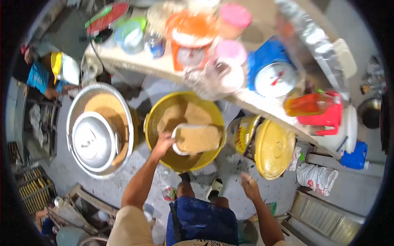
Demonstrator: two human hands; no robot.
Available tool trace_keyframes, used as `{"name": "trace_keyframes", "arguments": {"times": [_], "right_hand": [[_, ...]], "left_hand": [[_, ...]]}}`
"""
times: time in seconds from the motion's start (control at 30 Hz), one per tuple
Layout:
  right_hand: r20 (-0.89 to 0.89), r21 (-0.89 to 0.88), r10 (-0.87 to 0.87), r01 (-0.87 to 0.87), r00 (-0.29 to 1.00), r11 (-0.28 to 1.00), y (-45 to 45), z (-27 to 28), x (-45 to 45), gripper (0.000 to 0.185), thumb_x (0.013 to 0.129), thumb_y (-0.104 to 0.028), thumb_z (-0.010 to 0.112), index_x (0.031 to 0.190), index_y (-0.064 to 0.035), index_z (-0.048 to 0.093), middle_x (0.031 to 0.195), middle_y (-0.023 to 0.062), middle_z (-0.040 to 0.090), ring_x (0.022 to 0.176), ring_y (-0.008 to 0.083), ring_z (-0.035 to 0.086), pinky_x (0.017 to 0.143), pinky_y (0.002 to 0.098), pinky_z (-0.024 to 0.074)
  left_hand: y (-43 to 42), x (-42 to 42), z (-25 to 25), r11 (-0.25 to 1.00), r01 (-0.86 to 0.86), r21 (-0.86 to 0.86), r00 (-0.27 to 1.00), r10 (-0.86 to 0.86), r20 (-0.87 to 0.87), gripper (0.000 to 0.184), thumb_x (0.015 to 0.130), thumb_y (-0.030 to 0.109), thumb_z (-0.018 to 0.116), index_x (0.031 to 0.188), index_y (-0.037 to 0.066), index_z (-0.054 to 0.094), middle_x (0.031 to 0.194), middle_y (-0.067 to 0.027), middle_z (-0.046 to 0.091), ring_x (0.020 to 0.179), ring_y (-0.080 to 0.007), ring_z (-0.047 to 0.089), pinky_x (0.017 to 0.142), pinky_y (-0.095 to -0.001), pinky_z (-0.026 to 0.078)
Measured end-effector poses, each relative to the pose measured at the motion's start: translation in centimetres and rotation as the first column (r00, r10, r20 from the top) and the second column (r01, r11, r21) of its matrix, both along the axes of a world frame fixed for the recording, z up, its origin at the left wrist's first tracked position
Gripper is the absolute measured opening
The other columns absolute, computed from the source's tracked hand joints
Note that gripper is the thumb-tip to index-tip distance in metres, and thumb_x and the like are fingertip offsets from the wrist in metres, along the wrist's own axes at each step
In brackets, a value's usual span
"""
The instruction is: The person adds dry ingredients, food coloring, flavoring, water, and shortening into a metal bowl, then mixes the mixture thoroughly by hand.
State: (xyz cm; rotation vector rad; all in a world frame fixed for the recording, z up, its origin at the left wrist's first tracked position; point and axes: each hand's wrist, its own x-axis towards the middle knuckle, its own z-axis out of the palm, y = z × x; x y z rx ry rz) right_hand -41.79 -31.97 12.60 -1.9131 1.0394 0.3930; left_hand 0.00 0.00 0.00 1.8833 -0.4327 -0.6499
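Head view: an oblong pan (177, 148) with a pale rim and rounded corners carries a tan, grainy fill (200, 137), smooth on top and reaching nearly edge to edge. It lies over the mouth of a yellow bucket (151, 123), from the middle toward 3 o'clock, its long side running roughly from 9 to 3. Beneath it, loose powder (197, 112) of the same tan shows most clearly toward the bucket's 12 o'clock. Whether the pan's underside touches that powder cannot be told.

The left hand (164, 144) grips the pan at its 9 o'clock end, fingers clamped on the rim, so the whole load extends toward 3 o'clock from them. The right hand (249, 186) is well apart from the pan, outside the bucket at 4 o'clock, above the floor (227, 172); it is too blurred to tell whether its fingers are together or apart.

At the bucket's 9 o'clock stands a wide aluminium pot (99, 85) with more tan powder, a smaller lidded pot (92, 139) set inside it. An oval yellow lid (276, 148) leans just past 3 o'clock. On the counter (107, 54), an orange scale (189, 57) sits at 12 o'clock and a blue scale (274, 76) at 2.
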Motion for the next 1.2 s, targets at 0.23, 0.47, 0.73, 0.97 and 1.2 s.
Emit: {"name": "trace_keyframes", "arguments": {"times": [0.23,0.47,0.73,0.97,1.2], "right_hand": [[-0.216,-0.027,0.177,-0.187,0.96,0.982,-3.5,8.6,-21.3,0.051,0.092,-0.032,0.068,0.132,-0.001,0.065,0.121,0.0204,0.071,0.098,0.0265,0.073,0.089,0.0375,0.0562],[-0.29,0.245,-0.723,0.779,0.627,0.577,-5.1,6.2,-39.8,0.051,0.095,-0.037,0.069,0.134,-0.0064,0.06,0.112,0.0189,0.068,0.084,0.034,0.069,0.071,0.0515,0.0556],[-0.029,0.236,-0.802,0.784,0.596,0.574,-9.1,7.2,-35.4,0.044,0.097,-0.036,0.064,0.129,-0.0064,0.06,0.105,0.0143,0.067,0.086,0.0312,0.069,0.072,0.0472,0.0567],[0.056,0.347,-0.855,0.793,0.515,0.5,-7.2,7.9,-35.0,0.044,0.096,-0.033,0.066,0.131,-0.0056,0.06,0.107,0.0138,0.068,0.088,0.0303,0.07,0.072,0.0455,0.0578],[-0.15,0.432,-0.93,0.869,0.334,0.242,0.3,0.5,-45.7,0.043,0.095,-0.03,0.063,0.13,-0.0041,0.06,0.101,0.0144,0.065,0.079,0.0333,0.067,0.066,0.0506,0.055]], "left_hand": [[2.0,-2.4,28.2,0.751,-0.579,-0.318,0.792,0.427,-0.436,0.013,0.075,0.012,0.06,0.075,0.001,0.067,0.076,-0.0052,0.065,0.067,-0.0149,0.06,0.063,-0.0288,0.048],[-5.3,0.4,56.4,0.689,-0.542,-0.481,0.839,0.472,-0.269,0.035,0.094,0.027,0.061,0.106,-0.006,0.067,0.101,-0.0156,0.071,0.088,-0.0259,0.071,0.079,-0.0374,0.056],[-22.5,4.1,76.5,0.825,-0.55,-0.128,0.624,0.508,0.593,0.061,0.077,0.059,0.073,0.098,0.002,0.079,0.098,-0.0156,0.077,0.092,-0.0303,0.073,0.086,-0.0426,0.055],[-34.8,1.6,79.4,0.76,-0.627,0.169,0.472,0.198,0.859,0.074,0.073,0.067,0.07,0.112,0.004,0.078,0.114,-0.0216,0.075,0.11,-0.0385,0.071,0.094,-0.0457,0.055],[-38.5,0.1,78.4,0.765,-0.621,0.171,0.447,0.167,0.879,0.072,0.074,0.065,0.071,0.111,0.004,0.077,0.113,-0.0214,0.075,0.107,-0.0374,0.072,0.094,-0.0444,0.056]]}}
